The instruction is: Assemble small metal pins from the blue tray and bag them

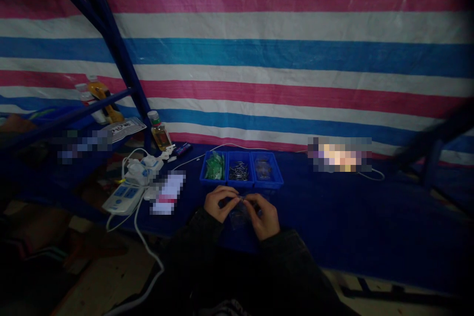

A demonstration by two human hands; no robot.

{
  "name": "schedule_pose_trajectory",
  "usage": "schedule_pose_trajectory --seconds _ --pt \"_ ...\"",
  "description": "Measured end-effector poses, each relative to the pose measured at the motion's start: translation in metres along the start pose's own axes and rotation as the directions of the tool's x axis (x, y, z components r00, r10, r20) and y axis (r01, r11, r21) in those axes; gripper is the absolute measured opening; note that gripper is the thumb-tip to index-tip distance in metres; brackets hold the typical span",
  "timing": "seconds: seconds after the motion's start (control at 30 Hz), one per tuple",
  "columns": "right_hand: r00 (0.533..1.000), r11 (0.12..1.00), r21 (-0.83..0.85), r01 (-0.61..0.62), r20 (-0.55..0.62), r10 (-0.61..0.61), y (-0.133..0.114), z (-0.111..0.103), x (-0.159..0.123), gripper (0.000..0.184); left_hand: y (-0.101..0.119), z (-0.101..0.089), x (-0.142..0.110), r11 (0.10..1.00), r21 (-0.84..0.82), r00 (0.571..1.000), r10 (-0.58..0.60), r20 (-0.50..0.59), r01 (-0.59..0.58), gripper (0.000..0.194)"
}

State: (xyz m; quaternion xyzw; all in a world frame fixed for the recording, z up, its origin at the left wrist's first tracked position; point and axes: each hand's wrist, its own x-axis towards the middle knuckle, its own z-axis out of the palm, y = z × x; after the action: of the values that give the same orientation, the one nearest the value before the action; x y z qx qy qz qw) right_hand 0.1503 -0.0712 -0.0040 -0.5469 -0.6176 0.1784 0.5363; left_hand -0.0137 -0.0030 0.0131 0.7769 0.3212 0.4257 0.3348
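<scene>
My left hand [220, 203] and my right hand [264, 216] meet over the blue-covered bench [333, 217], their fingertips pinching a small metal part [241, 199]. The part is too small to identify. Just below them lies a clear plastic bag [238, 218], partly hidden by my hands. Beyond my hands stands a blue divided tray [240, 183] with three compartments. Green packets [215, 167] fill the left compartment, small metal parts [238, 172] lie in the middle one, and clear plastic bags [263, 169] sit in the right one.
To the left are white power strips [123, 198] with tangled white cables and a blurred white packet [167, 191]. A bottle of yellow liquid [160, 133] stands by a blue steel rack post [122, 64]. A striped tarpaulin [281, 57] forms the back wall.
</scene>
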Motion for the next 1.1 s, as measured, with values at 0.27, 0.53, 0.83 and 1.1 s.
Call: schedule_pose_trajectory --seconds 0.27,0.53,0.83,1.1 --pt "0.992 0.994 0.058 -0.093 -0.081 0.098 0.005 0.004 -0.003 0.014 -0.002 0.006 -0.003 0.982 -0.039 0.983 -0.182 0.003 0.182 0.019" --pt "0.995 0.995 0.044 -0.09 -0.032 0.091 0.002 -0.001 -0.002 0.014 -0.002 0.004 -0.005 0.986 -0.037 0.986 -0.161 0.04 0.163 0.02" --pt "1.0 1.0 0.014 -0.012 -0.019 0.013 0.006 -0.001 0.0 0.027 -0.009 -0.002 -0.004 0.997 -0.004 0.996 -0.081 0.045 0.081 0.028" --pt "0.999 1.0 0.013 0.015 -0.048 -0.014 0.01 -0.001 -0.005 0.014 -0.008 0.002 -0.004 0.997 0.007 0.996 -0.075 0.038 0.075 0.018"
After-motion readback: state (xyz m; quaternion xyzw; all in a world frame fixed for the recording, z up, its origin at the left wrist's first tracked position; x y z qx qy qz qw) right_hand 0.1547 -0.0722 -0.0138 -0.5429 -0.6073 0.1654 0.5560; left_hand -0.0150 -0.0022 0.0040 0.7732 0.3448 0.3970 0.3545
